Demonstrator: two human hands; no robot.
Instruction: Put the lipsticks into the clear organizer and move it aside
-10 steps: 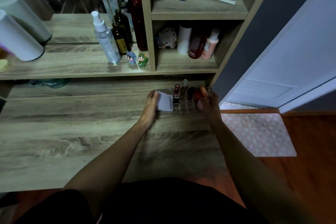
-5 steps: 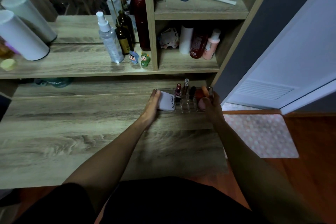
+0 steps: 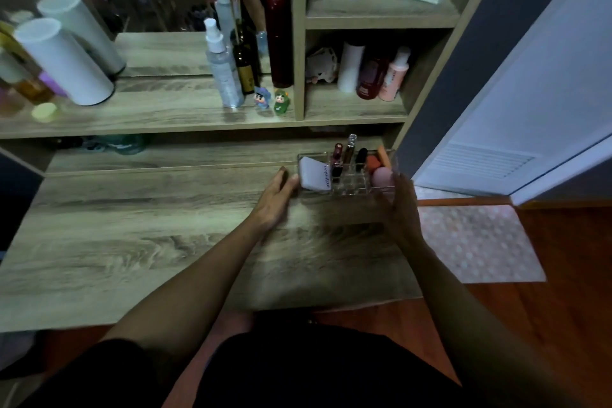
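The clear organizer (image 3: pixel 351 188) stands at the back right of the wooden desk (image 3: pixel 149 242), under the shelf. Three lipsticks (image 3: pixel 337 159) stand upright in its middle slots. A white compact (image 3: pixel 314 174) leans in its left section and pink sponges (image 3: pixel 381 175) fill the right one. My left hand (image 3: pixel 276 199) presses its fingertips against the organizer's left end. My right hand (image 3: pixel 399 205) wraps the right front corner and hides it. The organizer is held between the two hands.
A shelf (image 3: pixel 165 122) just above and behind carries a spray bottle (image 3: pixel 223 66), dark bottles, two small figurines (image 3: pixel 272 100) and a white cylinder (image 3: pixel 63 61). A cubby on the right holds more bottles. A white door (image 3: pixel 516 129) and a dotted mat (image 3: pixel 477 242) lie to the right.
The organizer has slid slightly back toward the shelf with both hands on it. My right hand has shifted from its top to its right front corner.
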